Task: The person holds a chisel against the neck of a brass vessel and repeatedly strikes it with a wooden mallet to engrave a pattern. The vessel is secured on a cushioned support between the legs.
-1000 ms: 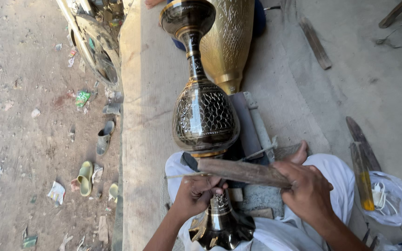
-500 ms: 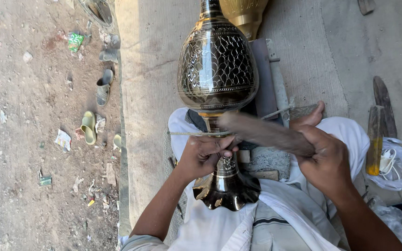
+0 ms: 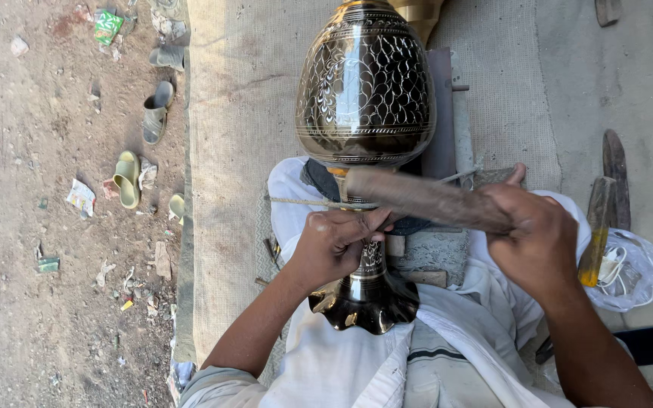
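Observation:
A tall engraved metal vase (image 3: 364, 83), dark with brass patterns, lies across my lap, its wavy foot (image 3: 364, 302) toward me. My left hand (image 3: 334, 242) pinches a thin chisel against the vase's narrow neck. In my right hand (image 3: 534, 234) is a long wooden mallet (image 3: 425, 198), gripped by its near end and lying across the neck just above the left hand; the stick looks blurred. My white-clothed legs are under the vase.
A woven mat (image 3: 228, 151) covers the ground beneath me. Sandals (image 3: 126, 177) and litter lie on the dirt at left. At right are a small bottle of yellow liquid (image 3: 595, 242), a white plastic bag (image 3: 629, 268) and a black phone (image 3: 651, 344).
The view has closed in on the vase, whose body now fills the top. The mallet has swung down nearer the chisel in the left hand; both hands keep their grips.

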### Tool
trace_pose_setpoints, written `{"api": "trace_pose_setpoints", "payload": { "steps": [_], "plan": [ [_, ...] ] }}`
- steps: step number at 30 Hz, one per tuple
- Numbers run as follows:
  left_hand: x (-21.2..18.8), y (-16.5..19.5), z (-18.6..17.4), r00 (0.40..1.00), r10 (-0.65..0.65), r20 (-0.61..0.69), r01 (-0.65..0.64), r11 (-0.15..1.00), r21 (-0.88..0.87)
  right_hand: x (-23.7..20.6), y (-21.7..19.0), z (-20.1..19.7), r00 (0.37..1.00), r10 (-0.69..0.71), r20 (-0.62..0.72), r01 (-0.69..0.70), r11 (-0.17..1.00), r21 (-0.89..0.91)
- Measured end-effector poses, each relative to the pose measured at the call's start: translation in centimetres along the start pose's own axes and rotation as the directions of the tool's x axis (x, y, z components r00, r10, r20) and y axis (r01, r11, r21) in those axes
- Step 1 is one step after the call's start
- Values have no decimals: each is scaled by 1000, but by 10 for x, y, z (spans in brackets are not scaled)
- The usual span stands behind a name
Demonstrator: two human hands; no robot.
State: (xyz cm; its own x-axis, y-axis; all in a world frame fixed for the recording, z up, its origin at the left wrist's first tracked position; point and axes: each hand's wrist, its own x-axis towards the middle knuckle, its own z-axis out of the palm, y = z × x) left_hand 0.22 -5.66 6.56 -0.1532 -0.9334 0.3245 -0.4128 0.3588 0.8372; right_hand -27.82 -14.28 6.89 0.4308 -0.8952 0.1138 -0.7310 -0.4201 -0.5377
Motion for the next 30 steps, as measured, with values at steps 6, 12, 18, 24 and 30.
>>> {"api": "trace_pose_setpoints", "payload": {
  "steps": [6,12,18,24,30],
  "plan": [
    [1,1,-3,993,-65,94,61,997,49,-5,-11,-14,998,-3,58,7,998,-61],
    [8,-13,-14,984,66,163,-55,996,-75,-8,-11,-19,993,27,-113,-25,999,22],
    [7,-22,-13,974,2,227,17,997,-80,-13,-15,-3,962,270,-24,-155,620,769],
    [6,-23,-15,961,3,276,32,992,-123,-29,-11,2,975,221,-29,-147,739,658],
    [9,-20,-16,968,33,249,3,990,-141,-45,-10,10,942,332,-36,-227,716,660]
  ]
}}
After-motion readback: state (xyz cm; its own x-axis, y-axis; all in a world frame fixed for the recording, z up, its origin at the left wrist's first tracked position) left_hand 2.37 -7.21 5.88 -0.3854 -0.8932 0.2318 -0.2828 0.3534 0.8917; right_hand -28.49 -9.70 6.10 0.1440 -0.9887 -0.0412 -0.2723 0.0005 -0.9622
